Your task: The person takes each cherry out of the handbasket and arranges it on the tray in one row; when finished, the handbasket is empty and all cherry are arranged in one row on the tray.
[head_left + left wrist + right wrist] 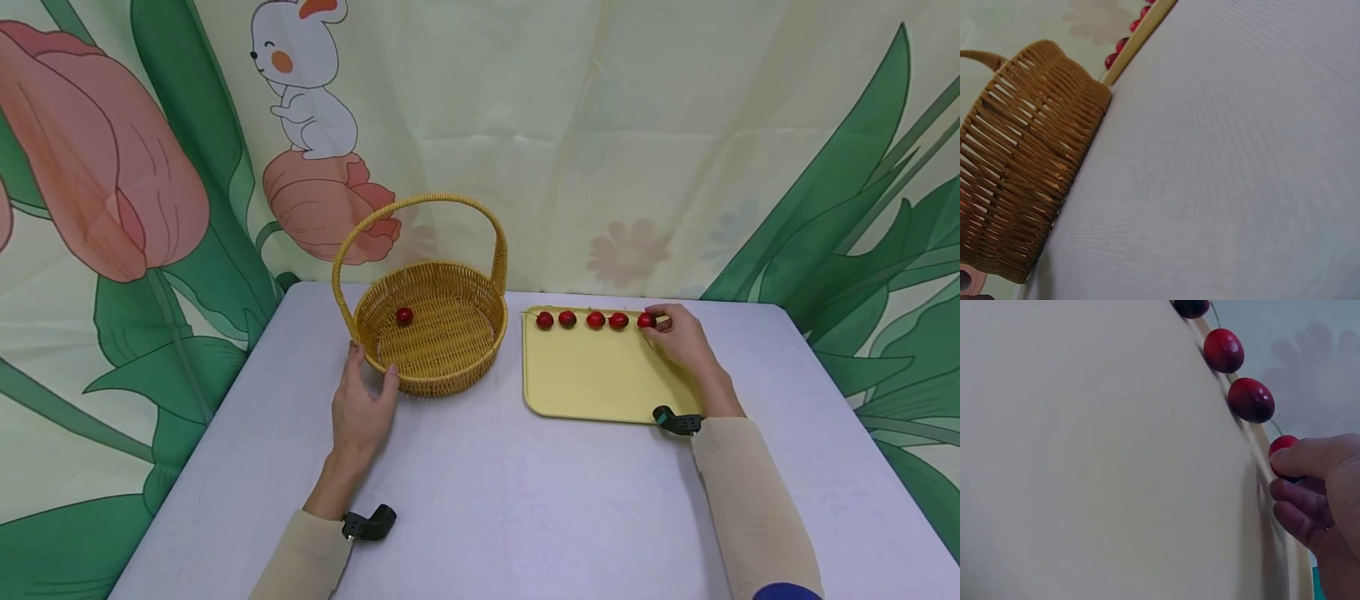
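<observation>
My right hand (678,337) pinches a dark red cherry (1282,449) between thumb and fingers at the far right of a pale yellow tray (592,375). Several more cherries (596,320) form a row to its left along the tray's back edge, some with thin stems. To the left, a round wicker basket (442,385) with a tall arched handle stands upright, one cherry (404,316) inside on its floor. Against the basket's front left side rests my left hand (365,414), thumb and fingers spread along the rim. That hand is almost wholly out of the left wrist view.
Under everything lies a white tabletop (525,500). A curtain (660,167) printed with a rabbit, tulips and leaves hangs close behind. Each wrist wears a small black camera (369,523). A blue rounded shape (787,592) shows at the lower right edge.
</observation>
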The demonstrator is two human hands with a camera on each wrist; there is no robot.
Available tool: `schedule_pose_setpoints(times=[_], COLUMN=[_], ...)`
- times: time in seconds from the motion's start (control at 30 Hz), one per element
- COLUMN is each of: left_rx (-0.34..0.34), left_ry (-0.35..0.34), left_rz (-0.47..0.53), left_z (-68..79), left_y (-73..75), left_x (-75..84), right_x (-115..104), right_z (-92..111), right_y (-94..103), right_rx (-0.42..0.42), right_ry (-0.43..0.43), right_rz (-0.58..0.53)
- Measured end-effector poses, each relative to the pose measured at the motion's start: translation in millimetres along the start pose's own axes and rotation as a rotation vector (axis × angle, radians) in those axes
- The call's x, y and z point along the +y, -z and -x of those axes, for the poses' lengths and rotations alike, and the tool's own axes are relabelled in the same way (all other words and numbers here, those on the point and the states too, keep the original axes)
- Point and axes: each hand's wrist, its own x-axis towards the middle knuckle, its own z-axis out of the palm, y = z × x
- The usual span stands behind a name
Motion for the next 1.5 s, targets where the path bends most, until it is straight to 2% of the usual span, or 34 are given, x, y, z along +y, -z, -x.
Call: schedule_pose_setpoints(times=[0.27,0.83,1.13,1.5], left_rx=[0.002,0.000,0.004,0.012], left_ry=[0.008,-0.007,-0.013,-0.014], left_rz=[0.004,-0.005,0.003,0.004], left_z=[0.8,0.6,0.4,0.2], left_y=[0.8,0.7,1.1,1.4], left_x=[0.3,2.0,0.5,1.4], right_x=[-1,-3,-17,-37], right_z=[-4,-3,-1,2], right_y=[-3.5,-1.5,12.3,16.7], right_rx=[-0.039,-0.062,-0.012,0.031], right_ry=[0.009,-0.045,0.002,0.080], right_rz=[0.037,0.053,0.049,0.063])
